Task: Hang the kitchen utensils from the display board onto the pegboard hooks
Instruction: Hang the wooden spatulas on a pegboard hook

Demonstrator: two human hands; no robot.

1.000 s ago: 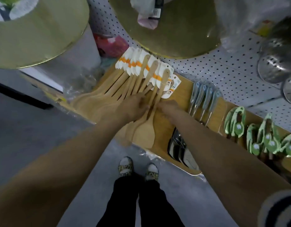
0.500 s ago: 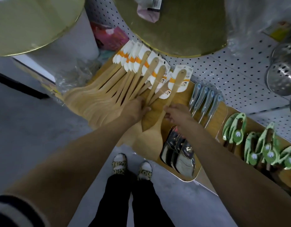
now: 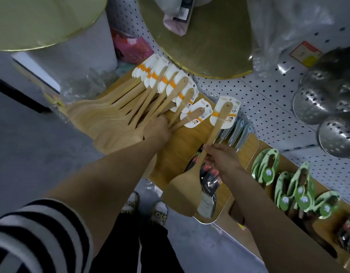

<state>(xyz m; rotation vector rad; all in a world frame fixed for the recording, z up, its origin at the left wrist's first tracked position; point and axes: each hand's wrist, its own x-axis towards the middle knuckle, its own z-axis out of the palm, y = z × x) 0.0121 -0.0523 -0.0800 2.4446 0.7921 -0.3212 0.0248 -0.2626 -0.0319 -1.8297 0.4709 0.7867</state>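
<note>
Several wooden spatulas (image 3: 119,107) with white and orange label cards lie fanned on a wooden display board (image 3: 186,148) below a white pegboard (image 3: 268,103). My left hand (image 3: 157,128) rests on the handles of the fanned pile; I cannot tell whether its fingers curl round them. My right hand (image 3: 222,159) grips the handle of one wooden spatula (image 3: 192,174), lifted apart from the pile. Its labelled handle end points up toward the pegboard and its blade hangs down over the board's front edge.
Steel utensils with blue-grey handles (image 3: 237,133) lie on the board right of the held spatula. Green packaged tools (image 3: 300,186) sit further right. Perforated metal ladles (image 3: 327,107) hang at the right. Two large gold discs (image 3: 207,40) overhang from above. My feet stand on grey floor (image 3: 32,154).
My right hand has pulled one spatula out of the fan and carried it right and toward me, its handle end now beside the pegboard. My left hand stayed on the pile.
</note>
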